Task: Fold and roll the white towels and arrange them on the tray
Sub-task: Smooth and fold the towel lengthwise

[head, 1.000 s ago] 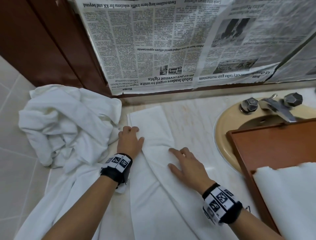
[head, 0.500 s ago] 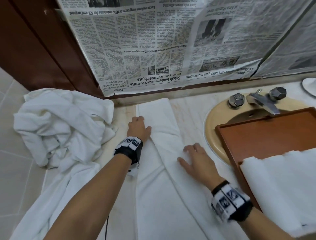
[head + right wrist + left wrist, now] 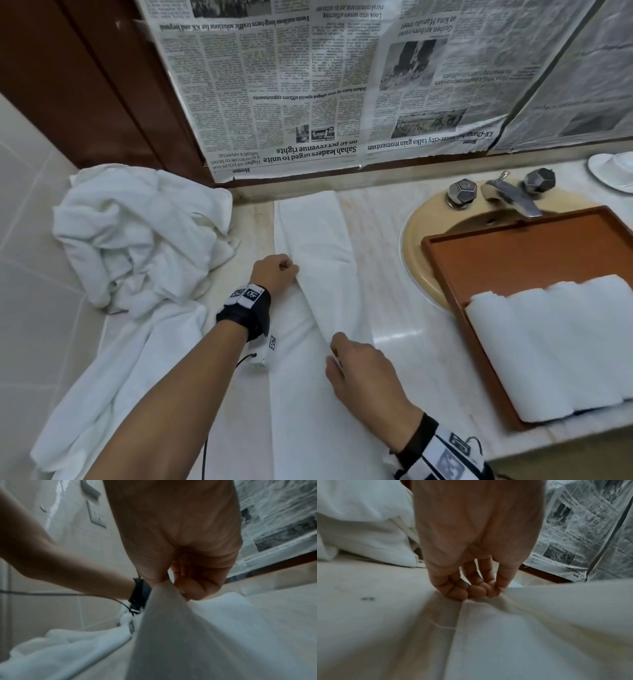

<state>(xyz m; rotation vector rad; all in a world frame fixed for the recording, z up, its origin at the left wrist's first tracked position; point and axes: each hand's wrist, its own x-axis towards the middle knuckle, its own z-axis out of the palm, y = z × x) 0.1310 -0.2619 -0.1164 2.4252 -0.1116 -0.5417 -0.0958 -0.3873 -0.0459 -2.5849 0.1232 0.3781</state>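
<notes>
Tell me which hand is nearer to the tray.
Right. The right hand pinches the towel on the counter just left of the tray. The left hand grips the towel's left edge, farther from the tray, near the towel pile.

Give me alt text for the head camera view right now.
Both hands pinch a long white towel spread on a marble counter: the left hand at its left edge, the right hand on a raised fold. A heap of towels lies left; a wooden tray with rolled towels sits over the sink.
</notes>
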